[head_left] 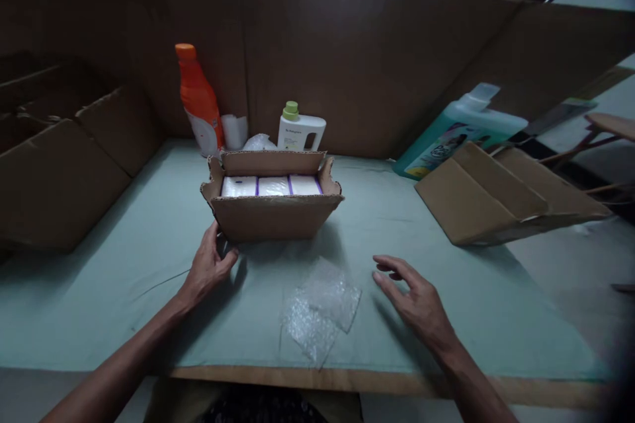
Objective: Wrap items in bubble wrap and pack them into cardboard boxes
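Observation:
An open cardboard box [270, 219] stands on the cloth in front of me, its flaps up. Inside it are three white packs [274, 186] with purple edges, side by side. My left hand [208, 264] is at the box's lower left corner, thumb and fingers apart; whether the fingertips touch the cardboard I cannot tell. Clear bubble wrap [322, 307] lies flat in front of the box, in what look like two overlapping pieces. To the right of the wrap, my right hand [414, 301] hovers with fingers apart and holds nothing.
Behind the box stand an orange bottle [198, 102], a white roll [235, 131] and a white jug [301, 131] with a green cap. A teal bottle [456, 129] leans at the right, behind another carton [476, 195]. Large cardboard boxes [54, 178] fill the left side.

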Action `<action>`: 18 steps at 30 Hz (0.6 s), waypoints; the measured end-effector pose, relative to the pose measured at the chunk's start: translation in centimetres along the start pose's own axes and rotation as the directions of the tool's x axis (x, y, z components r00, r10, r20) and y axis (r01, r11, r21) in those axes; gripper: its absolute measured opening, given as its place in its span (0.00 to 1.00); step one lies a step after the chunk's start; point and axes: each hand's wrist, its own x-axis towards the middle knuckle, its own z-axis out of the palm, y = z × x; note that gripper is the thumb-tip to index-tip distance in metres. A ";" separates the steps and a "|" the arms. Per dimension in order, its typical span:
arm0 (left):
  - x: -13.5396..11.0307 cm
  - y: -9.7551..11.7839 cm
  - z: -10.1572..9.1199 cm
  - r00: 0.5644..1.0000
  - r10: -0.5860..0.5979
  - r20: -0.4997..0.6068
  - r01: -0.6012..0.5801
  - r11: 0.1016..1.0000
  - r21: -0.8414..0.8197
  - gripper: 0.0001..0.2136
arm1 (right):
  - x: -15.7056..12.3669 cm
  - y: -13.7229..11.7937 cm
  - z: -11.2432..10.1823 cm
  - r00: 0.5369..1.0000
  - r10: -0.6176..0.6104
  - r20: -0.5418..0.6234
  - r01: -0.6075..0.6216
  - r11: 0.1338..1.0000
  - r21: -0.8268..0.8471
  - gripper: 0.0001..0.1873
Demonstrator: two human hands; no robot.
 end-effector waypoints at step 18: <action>4.5 1.4 1.1 0.996 0.081 -0.023 -0.077 0.988 0.137 0.35 | 7.4 -3.4 3.8 0.949 -0.263 0.175 0.237 0.959 0.156 0.26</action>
